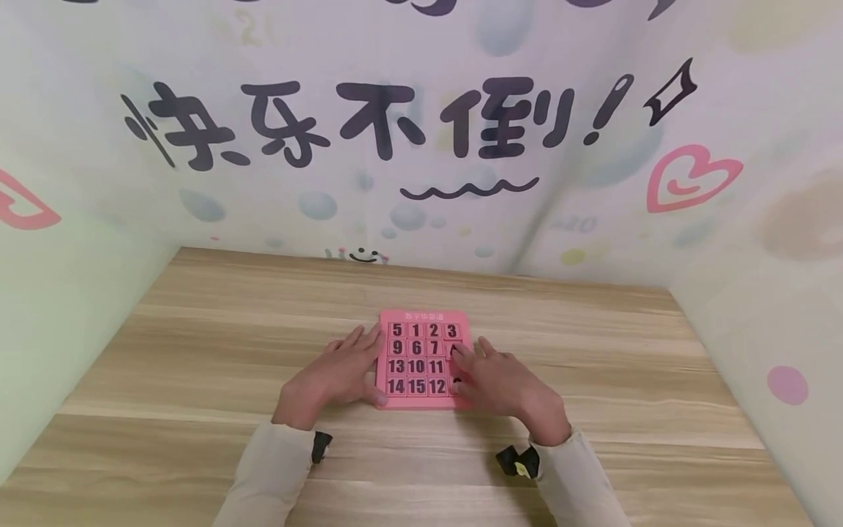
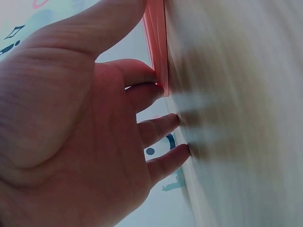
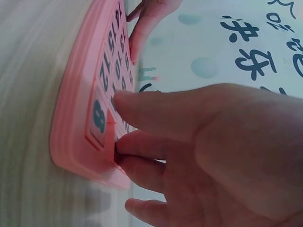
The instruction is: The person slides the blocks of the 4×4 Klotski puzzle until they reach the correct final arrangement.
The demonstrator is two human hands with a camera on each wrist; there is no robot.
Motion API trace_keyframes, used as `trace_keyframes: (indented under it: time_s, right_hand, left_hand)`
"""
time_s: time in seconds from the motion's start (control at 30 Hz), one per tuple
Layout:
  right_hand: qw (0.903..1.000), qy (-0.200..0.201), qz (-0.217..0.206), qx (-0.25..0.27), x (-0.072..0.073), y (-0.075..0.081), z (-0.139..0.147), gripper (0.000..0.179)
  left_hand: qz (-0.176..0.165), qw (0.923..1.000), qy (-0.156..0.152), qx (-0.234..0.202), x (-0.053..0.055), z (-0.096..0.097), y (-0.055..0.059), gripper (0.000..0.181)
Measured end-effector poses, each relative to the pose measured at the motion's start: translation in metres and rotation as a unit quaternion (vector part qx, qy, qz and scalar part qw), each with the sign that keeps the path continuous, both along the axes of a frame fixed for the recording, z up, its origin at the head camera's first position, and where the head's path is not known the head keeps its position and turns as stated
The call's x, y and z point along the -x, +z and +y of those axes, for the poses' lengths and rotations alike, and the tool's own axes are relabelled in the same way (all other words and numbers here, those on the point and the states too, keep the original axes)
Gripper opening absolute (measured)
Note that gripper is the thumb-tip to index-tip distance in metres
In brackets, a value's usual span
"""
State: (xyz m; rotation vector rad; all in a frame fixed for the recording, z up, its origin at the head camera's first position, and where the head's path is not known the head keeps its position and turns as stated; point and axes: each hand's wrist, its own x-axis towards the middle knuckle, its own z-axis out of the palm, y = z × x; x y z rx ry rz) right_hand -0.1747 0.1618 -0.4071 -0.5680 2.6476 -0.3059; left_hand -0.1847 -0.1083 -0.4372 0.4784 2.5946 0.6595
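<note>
A pink number sliding puzzle (image 1: 421,402) lies flat on the table, its black-numbered tiles in rows. My left hand (image 1: 339,369) rests along its left side, thumb at the near left corner, fingertips against the edge. In the left wrist view, two outer fingers reach down to the tabletop beside the pink frame (image 2: 158,52). My right hand (image 1: 497,377) lies over the right column, with thumb and fingertips on the tile area and hiding part of it. In the right wrist view, the 8 tile (image 3: 98,116) shows in the near right corner, beside an open slot.
The wood-grain table (image 1: 197,351) extends around the puzzle. Behind it stands a white printed backdrop (image 1: 369,44) with large black characters, and pale panels close both sides. A black wrist strap piece (image 1: 516,461) shows at the right sleeve.
</note>
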Motion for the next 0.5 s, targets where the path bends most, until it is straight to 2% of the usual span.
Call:
trace_keyframes:
  time_s: [0.27,0.5]
  right_hand:
    - [0.9999,-0.003,0.009,0.006,0.0022,-0.0058,0.0016,0.064]
    - [0.9999,0.008,0.009,0.01,0.0011,-0.0023,0.0027,0.064]
  left_hand:
    - [-0.005,1.0,0.003,-0.001,-0.001,0.0017,0.0041,0.107]
    - [-0.005,1.0,0.002,0.0,-0.0023,0.0012,0.0044,0.105]
